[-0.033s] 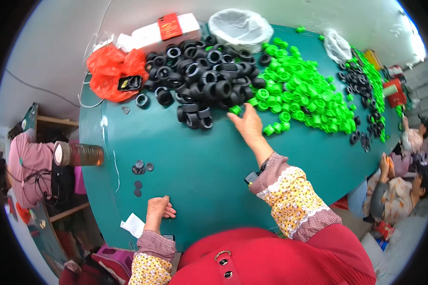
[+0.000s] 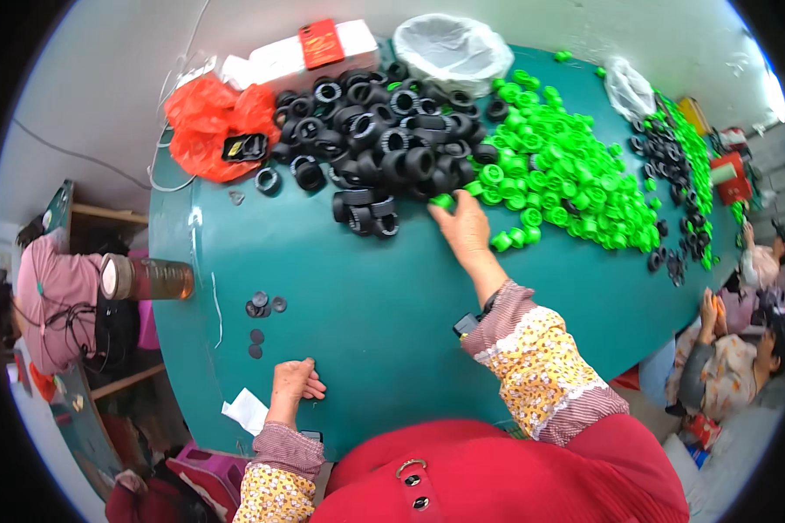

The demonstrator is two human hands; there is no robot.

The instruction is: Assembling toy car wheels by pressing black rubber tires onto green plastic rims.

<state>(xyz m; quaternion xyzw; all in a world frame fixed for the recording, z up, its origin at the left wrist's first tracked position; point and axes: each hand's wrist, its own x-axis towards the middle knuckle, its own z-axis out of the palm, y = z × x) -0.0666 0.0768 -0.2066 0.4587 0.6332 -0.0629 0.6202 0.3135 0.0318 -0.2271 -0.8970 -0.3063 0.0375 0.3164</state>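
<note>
My right hand (image 2: 467, 231) reaches to the front edge of a heap of black tyres (image 2: 384, 131). Its thumb and forefinger close around a bright green wheel hub (image 2: 442, 201). More green hubs (image 2: 576, 174) lie piled just right of it. My left hand (image 2: 297, 381) rests low on the table with its fingers curled in; whatever may be inside is hidden. Several small black discs (image 2: 258, 305) lie beyond the left hand, and a crumpled white tissue (image 2: 246, 410) lies to its left.
On the teal table (image 2: 349, 288) stand a tumbler (image 2: 146, 279) at left, a red plastic bag (image 2: 208, 131), a white box (image 2: 275, 65) and a lined bin (image 2: 452, 57) at the back. Two people (image 2: 724, 349) sit at the right; further tyres (image 2: 663, 161) and hubs lie there.
The whole view has shifted slightly, moving the table's contents a little right in the picture. My right hand stays at the green hub; my left hand has not visibly moved.
</note>
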